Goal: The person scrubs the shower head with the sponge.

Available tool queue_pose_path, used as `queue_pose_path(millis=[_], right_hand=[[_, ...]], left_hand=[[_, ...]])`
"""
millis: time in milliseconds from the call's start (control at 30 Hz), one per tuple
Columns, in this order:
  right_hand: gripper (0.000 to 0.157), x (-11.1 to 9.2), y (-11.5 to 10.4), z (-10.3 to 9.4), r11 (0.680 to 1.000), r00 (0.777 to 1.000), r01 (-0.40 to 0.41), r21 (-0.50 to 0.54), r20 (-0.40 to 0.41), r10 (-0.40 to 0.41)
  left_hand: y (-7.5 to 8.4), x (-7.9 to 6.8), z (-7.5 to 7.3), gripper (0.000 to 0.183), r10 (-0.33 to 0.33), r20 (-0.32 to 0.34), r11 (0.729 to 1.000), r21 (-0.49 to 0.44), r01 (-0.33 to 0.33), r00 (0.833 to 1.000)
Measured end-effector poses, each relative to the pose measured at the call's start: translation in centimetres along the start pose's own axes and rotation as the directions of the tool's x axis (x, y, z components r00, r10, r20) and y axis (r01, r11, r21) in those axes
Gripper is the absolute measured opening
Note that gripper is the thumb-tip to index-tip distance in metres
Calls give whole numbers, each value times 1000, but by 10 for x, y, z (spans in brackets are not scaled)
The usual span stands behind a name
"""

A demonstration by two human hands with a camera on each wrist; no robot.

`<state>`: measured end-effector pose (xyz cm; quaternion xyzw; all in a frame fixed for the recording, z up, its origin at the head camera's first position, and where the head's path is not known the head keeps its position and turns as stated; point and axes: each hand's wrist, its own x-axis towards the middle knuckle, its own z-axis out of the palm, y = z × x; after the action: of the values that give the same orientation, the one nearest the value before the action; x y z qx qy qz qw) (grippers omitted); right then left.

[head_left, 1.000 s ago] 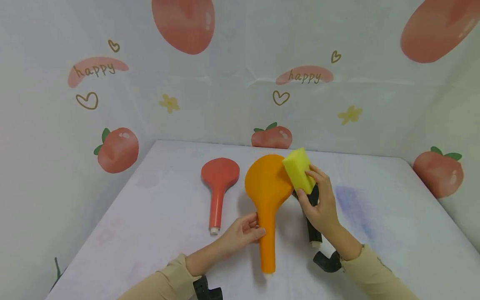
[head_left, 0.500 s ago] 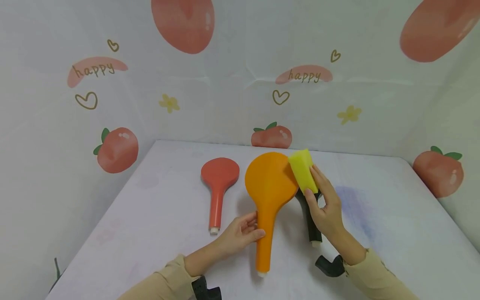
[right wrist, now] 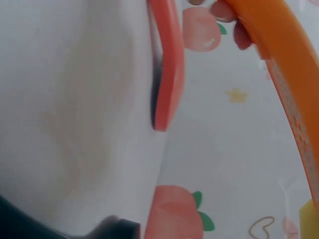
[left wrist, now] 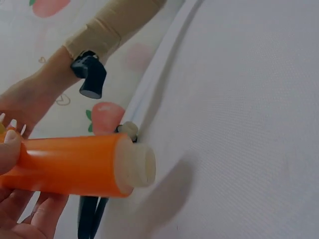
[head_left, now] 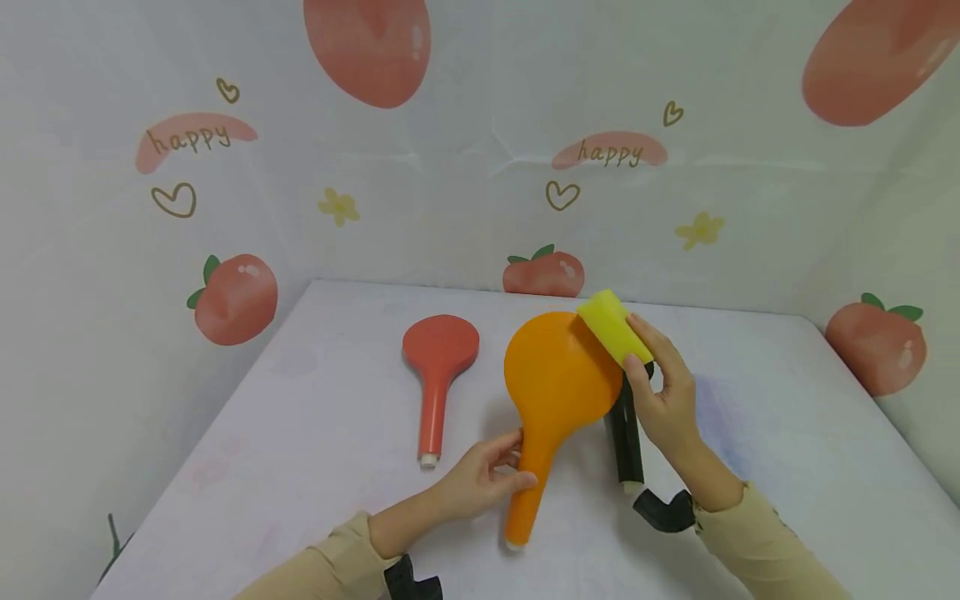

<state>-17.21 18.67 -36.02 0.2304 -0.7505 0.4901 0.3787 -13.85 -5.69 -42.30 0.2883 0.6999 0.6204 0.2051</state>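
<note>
My left hand (head_left: 480, 475) grips an orange handheld shower head (head_left: 558, 375) by its handle, raised over the table and tilted to the right. Its white connector end (left wrist: 142, 164) shows close up in the left wrist view. Along its underside in the right wrist view runs a pale face with small dots (right wrist: 299, 132). My right hand (head_left: 666, 400) pinches a yellow sponge (head_left: 615, 327) at the orange head's upper right rim. Whether the sponge presses there cannot be told. Behind lies a black shower head (head_left: 626, 433), its head mostly hidden.
A red shower head (head_left: 441, 346) lies left of the orange one on the white-covered table (head_left: 300, 433). A printed cloth wall (head_left: 435, 183) stands behind the table. Black camera mounts (head_left: 666, 510) hang from both wrists.
The orange shower head has tilted, its head shifting right and its handle end left. My right hand and the sponge have moved slightly right, and the sponge leans more. The red shower head stays put.
</note>
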Motion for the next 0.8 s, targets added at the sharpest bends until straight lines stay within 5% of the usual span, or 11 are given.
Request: queue_pose_path(millis=[233,433,800], right_hand=[[36,8,-3,-4,1000,1000,-26,-13,-2,26],[39,-3,3,-10,995,997,-81,-57,9,82],[36,5,-2,-8,999,1000,-27,-35,-12,26]], left_hand=[[-1,1,0,57,57,-86,995,89,-50,995],[8,0,-1,57,52,-141,998,49,-45,989],[8,1,4,59,49,-103,999,26,-47,993]])
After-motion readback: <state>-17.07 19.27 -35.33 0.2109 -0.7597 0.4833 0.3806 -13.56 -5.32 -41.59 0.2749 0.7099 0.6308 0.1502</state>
